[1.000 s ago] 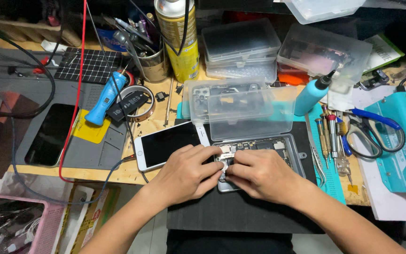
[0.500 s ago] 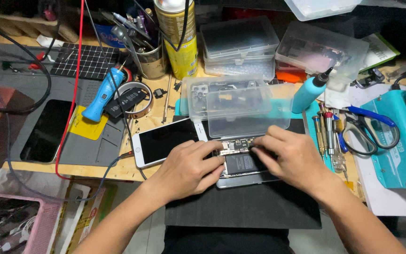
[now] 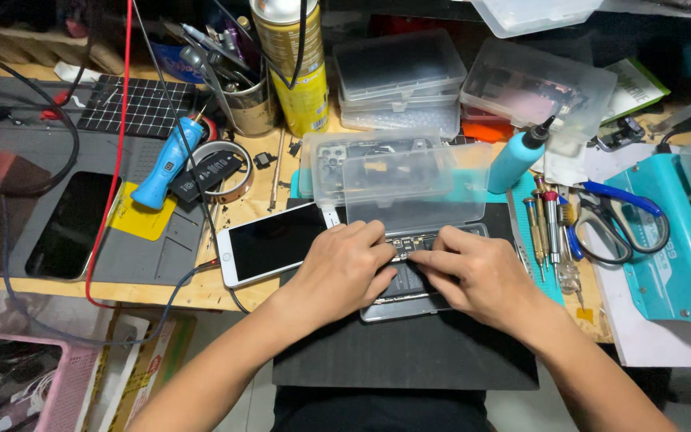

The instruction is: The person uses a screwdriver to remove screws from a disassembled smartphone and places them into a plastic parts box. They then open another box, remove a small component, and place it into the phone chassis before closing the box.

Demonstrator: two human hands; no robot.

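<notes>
An opened phone body [image 3: 405, 282] with its dark battery and small parts exposed lies on a black mat [image 3: 409, 352] at the table's front. My left hand [image 3: 341, 268] rests on the phone's left side, fingertips pressing near its top edge. My right hand [image 3: 473, 276] covers the right side, index finger stretched left over the inner parts. The fingertips of both hands almost meet above the battery. A white phone screen [image 3: 269, 242], glass up, lies just left of my left hand.
A clear plastic parts box [image 3: 397, 176] stands open behind the phone. Screwdrivers [image 3: 549, 220], scissors [image 3: 613, 212] and a teal bottle [image 3: 517, 156] lie to the right. A grey work mat [image 3: 133, 260], blue tool [image 3: 168, 164], yellow spray can [image 3: 293, 68] and red cable [image 3: 113, 152] fill the left.
Both hands have slid up the phone toward its top edge. My right hand has moved right and stretched its index finger across the inner parts.
</notes>
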